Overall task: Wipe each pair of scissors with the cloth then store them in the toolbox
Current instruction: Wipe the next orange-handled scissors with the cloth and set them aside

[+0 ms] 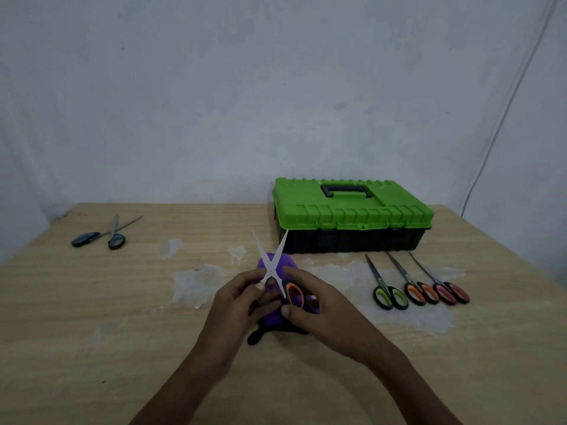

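Note:
I hold an orange-handled pair of scissors (274, 265) above the table's middle, blades spread in an X and pointing away from me. My left hand (242, 302) grips one handle side near the pivot. My right hand (316, 311) holds the orange handle loop together with a purple cloth (276, 314) bunched under both hands. The green-lidded black toolbox (352, 216) stands closed behind, at the table's far right. Three closed pairs lie in a row to the right: green-handled scissors (387, 289), orange-handled scissors (417, 286) and pink-handled scissors (445, 285). Blue-handled scissors (104, 236) lie spread apart at the far left.
The wooden table (122, 332) has worn whitish patches around the middle and right. A pale wall rises just behind it, with a thin cable (503, 127) running down at the right. The table's right edge slopes close to the pink-handled pair.

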`<state>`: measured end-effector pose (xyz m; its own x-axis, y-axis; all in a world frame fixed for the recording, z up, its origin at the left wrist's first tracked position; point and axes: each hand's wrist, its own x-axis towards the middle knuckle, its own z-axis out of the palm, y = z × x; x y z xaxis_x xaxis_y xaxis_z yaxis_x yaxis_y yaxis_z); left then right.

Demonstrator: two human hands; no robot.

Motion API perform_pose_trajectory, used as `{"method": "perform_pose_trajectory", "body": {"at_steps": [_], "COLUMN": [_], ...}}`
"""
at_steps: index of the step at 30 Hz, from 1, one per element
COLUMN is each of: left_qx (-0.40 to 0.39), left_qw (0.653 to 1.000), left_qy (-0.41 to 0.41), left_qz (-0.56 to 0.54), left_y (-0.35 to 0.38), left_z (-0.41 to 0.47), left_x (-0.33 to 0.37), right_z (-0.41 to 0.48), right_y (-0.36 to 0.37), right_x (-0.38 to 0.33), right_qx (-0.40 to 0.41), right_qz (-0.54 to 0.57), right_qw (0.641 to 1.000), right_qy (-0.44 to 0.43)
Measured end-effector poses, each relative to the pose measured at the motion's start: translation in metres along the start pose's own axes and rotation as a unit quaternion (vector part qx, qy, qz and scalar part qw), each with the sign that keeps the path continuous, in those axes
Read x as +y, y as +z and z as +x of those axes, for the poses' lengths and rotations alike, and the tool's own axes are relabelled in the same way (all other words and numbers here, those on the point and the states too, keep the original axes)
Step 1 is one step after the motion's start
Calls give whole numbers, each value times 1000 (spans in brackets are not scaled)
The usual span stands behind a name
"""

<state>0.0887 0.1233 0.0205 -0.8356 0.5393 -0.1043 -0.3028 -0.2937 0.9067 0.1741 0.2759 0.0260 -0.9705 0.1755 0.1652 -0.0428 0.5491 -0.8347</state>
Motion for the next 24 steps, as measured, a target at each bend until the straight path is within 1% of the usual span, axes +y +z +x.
{"method": "perform_pose_trajectory", "body": {"at_steps": [4,6,9,10,13,16,18,20,21,22,23,24], "left_qx": [-7,-18,-33,-38,-61,-92,-111,-113,-99,-84,-76,-79], "left_qw": [1000,997,979,975,978,989,993,985,973,947,914,885], "left_qy": [-7,-29,-92,-99,-91,-69,-45,4,50,106,157,191], "left_qz": [-18,-65,-176,-193,-178,-87,8,127,204,291,366,418], "left_y": [21,33,45,47,49,50,50,48,46,43,41,37], "left_z": [3,4,5,5,8,11,15,19,22,26,30,35], "left_x": [-4,-4,-1,-1,-5,-10,-13,-19,-22,-25,-29,-34], "right_z": [-2,-1,0,0,-3,-8,-13,-18,-20,-22,-23,-24], "right_y": [10,17,21,20,16,9,2,-7,-12,-18,-25,-30], "right_x": [-9,-10,-6,-5,-3,0,3,11,18,27,38,46], "right_qx": [62,79,124,140,168,180,185,179,179,186,197,201], "right_qz": [-34,-49,-47,-44,-50,-86,-111,-126,-146,-179,-224,-276], "right_qw": [997,995,991,989,984,979,976,974,970,960,946,928], "right_qy": [-24,-27,3,11,31,33,28,55,80,107,129,146]}}
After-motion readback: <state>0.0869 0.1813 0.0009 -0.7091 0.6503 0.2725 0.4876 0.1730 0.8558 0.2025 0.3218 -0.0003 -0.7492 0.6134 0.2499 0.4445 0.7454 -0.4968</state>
